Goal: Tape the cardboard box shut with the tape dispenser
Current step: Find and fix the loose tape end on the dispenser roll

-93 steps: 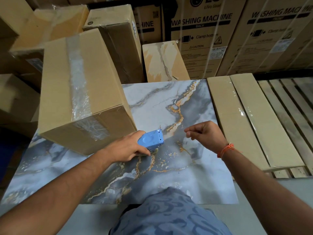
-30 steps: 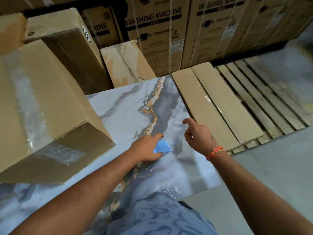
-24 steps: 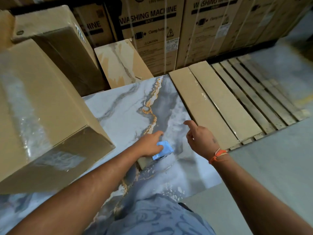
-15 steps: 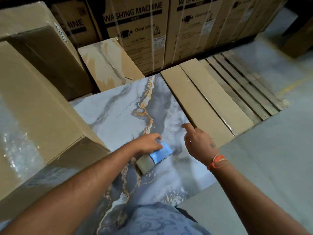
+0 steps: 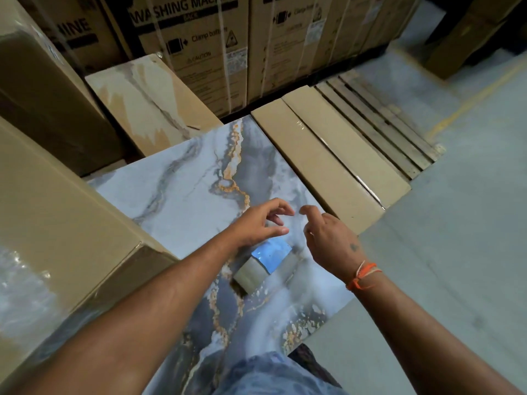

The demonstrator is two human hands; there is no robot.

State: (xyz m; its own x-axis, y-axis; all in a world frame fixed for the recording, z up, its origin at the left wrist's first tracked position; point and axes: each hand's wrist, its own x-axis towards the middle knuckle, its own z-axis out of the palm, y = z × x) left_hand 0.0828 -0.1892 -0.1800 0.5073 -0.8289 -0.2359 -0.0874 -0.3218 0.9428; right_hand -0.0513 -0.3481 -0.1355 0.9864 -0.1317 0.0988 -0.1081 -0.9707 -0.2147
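Dispenser (image 5: pixel 263 265) lying on marble slab (image 5: pixel 182 195), just right of taped box (image 5: pixel 57 223), left hand (image 5: pixel 256 223) above it with fingers spread, holding nothing, right hand (image 5: pixel 330 238) beside, fingers loosely curled, empty, orange wristband (image 5: pixel 360 276).

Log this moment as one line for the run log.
step: dispenser set down | tape dispenser: on marble slab, untouched | left hand: open above it | right hand: open | cardboard box: taped
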